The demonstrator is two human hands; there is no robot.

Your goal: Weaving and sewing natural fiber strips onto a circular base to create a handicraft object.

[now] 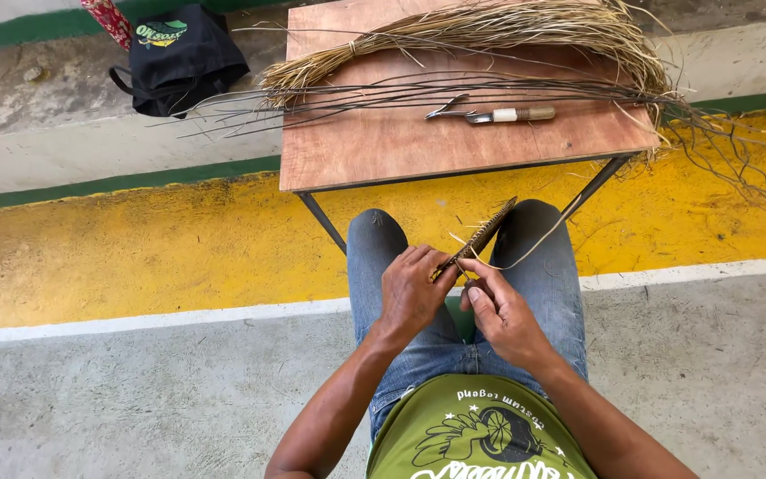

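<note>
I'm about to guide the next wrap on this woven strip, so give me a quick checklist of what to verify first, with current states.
1. Left hand grips the woven strip: ok.
2. Right hand fingers pinch the loose pale strand: ok.
3. Strand runs free, no snag over the knee: ok, as far as visible.
4. Strip's near end under the left hand: cannot tell, hidden.
5. Spare straw bundle lies on the wooden table: ok.
6. Metal tool lies on the table, apart from both hands: ok.
</note>
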